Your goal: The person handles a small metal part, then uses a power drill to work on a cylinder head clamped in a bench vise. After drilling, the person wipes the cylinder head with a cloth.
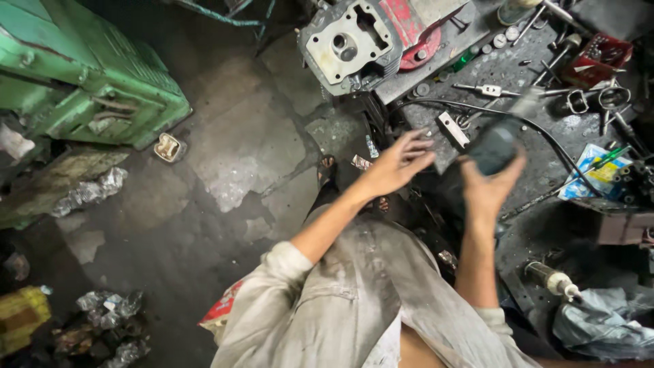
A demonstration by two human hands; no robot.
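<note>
Gripping: our right hand (pixel 487 187) is wrapped round a dark, blurred cylindrical tool (pixel 497 144), raised over the workbench (pixel 538 177)
Floor, far left: green machine (pixel 82 75)
Left hand: (pixel 395 167) fingers spread wide, holding nothing, just beside the tool
Bench, top: engine cylinder head (pixel 351 44)
Cable: black (pixel 545 136), runs behind the tool

Bench (pixel 545 170) crowded w/ tools, cable (pixel 545 133); floor (pixel 231 136) left open.

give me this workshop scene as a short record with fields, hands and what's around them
setting: grimy metal workbench beside a stained concrete floor
left hand: open, fingers spread, holding nothing
right hand: grip closed around a dark rounded tool, blurred
cable: black cable runs from the tool across the bench
nearby: grey metal engine cylinder head, green machine
</note>
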